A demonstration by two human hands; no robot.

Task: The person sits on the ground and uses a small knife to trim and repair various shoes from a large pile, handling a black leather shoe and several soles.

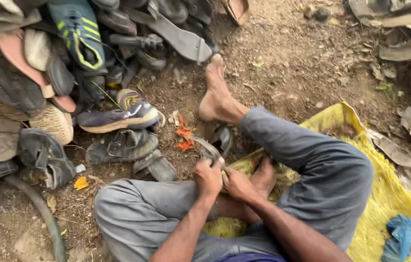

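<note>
The person is sitting on a yellow sack. The left hand is closing around a worn dark sole, whose long axis is running far-left from the hands; the right hand is pinching its near end just beside.

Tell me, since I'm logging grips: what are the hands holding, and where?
Both the left hand and right hand grip a worn grey curved shoe piece at its near end.
</note>
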